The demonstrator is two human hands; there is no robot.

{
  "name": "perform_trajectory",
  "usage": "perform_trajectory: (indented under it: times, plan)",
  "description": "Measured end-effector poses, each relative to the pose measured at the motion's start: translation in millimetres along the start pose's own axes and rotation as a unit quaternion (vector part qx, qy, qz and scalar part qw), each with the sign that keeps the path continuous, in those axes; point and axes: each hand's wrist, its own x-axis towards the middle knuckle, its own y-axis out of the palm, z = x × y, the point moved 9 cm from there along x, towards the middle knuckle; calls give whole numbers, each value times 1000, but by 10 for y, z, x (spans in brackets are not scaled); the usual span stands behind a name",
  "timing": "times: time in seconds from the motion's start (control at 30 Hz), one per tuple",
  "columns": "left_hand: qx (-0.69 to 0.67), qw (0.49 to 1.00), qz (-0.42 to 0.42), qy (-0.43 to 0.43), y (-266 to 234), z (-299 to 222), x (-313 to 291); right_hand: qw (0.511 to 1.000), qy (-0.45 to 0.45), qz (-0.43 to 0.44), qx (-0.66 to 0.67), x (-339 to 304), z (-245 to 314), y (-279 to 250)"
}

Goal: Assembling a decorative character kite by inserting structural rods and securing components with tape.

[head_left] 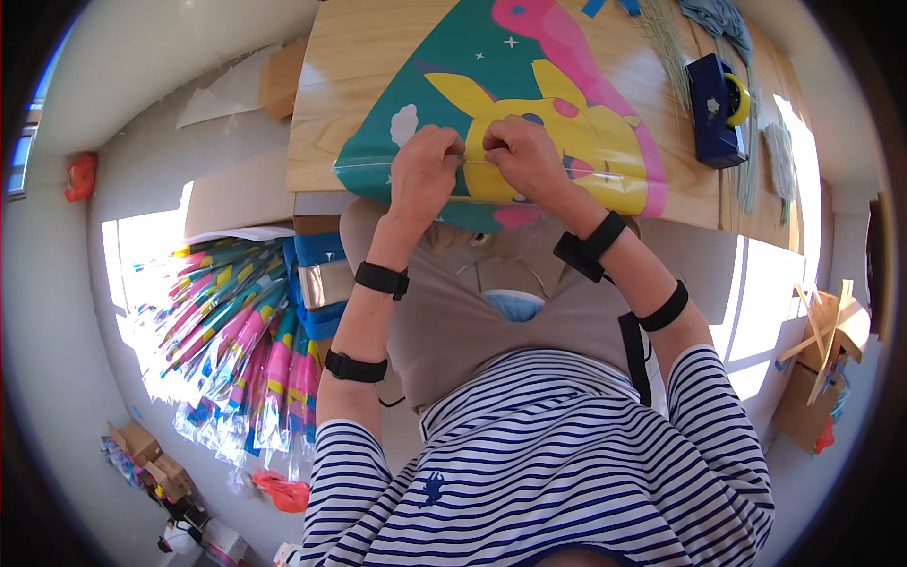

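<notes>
A kite sheet (430,118) in green, pink and yellow, with a cartoon animal printed on it, lies across the near edge of a wooden table. Along its lower part runs a thin pale line (378,165), a fold, cord or rod that I cannot tell apart. My left hand (427,172) is closed in a pinch at this line, on the green side. Close by to the right, my right hand (531,163) pinches over the yellow print. A small gap separates the two sets of fingertips. What exactly lies between the fingers is hidden. The kite's lower border hangs over my lap.
A dark blue tape dispenser (710,113) with a yellow roll (738,100) stands on the table (614,28) to the right, near bundled thin sticks (666,47) and a grey-blue cloth (718,21). Many wrapped kites (236,340) are heaped at left. Cardboard boxes (812,378) stand at right.
</notes>
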Motion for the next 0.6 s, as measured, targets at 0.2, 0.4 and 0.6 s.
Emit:
perform_trajectory:
  times: [0.2, 0.4, 0.6]
  plan:
    - [25, 998, 27, 44, 227, 9, 4, 999, -24, 8, -28, -40, -26, 217]
    - [45, 996, 54, 56, 67, 63, -30, 999, -40, 14, -25, -46, 30, 225]
    - [46, 998, 32, 26, -462, 484, -93, 999, -23, 28, -21, -52, 37, 195]
